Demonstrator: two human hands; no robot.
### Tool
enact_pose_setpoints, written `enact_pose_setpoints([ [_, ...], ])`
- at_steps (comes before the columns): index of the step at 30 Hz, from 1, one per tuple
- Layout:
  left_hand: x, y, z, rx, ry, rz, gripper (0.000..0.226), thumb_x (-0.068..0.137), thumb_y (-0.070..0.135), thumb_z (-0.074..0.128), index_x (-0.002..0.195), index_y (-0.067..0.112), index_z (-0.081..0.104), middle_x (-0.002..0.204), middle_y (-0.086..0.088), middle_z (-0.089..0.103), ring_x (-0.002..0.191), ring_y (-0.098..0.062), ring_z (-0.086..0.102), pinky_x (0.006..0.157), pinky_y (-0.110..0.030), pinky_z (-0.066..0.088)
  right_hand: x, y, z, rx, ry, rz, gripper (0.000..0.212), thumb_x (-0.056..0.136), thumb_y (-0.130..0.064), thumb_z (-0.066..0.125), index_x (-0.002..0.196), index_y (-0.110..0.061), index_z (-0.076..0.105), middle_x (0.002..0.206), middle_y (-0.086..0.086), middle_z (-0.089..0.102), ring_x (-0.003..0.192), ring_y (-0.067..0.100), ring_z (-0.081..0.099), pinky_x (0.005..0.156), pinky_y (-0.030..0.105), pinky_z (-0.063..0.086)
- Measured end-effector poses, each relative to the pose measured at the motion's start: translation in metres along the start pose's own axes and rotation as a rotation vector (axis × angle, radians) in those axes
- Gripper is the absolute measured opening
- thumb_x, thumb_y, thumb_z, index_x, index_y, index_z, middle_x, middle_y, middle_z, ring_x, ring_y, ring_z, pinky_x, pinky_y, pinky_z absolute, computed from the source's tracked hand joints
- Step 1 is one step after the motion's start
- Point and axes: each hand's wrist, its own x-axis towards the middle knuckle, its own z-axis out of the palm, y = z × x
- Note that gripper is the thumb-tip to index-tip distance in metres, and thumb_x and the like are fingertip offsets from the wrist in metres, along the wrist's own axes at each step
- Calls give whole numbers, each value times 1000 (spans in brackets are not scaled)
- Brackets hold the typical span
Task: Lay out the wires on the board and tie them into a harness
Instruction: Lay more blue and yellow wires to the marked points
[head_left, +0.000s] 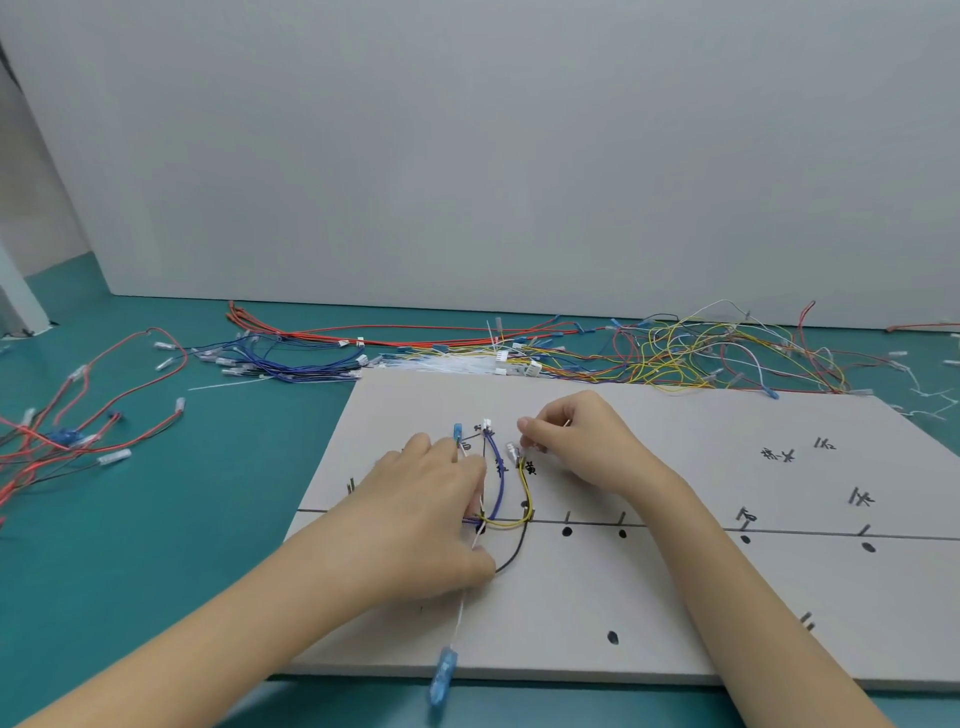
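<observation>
Yellow wire (525, 493) runs away from the person up the board (675, 597), clear terminal at far end. Right hand (576, 441) pinches that end, nearer to it. Left hand (431, 499) presses the wire junction flat on the board, fingers fairly straight.

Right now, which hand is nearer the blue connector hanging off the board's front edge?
Left. The left hand lies on the board just above the blue connector, over its white lead. The right hand is farther back and to the right, pinching at the yellow wire.
</observation>
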Motion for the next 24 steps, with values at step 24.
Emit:
enact_pose_setpoints([
  [24,4,-88,-44,-671,-227,-111,7,87,23,71,81,24,76,76,2,73,63,-7,60,58,-16,46,-2,-4,-1,39,-23,10,38,96,-33,54,70,-16,75,66,-5,64,64,10,56,61,24,41],
])
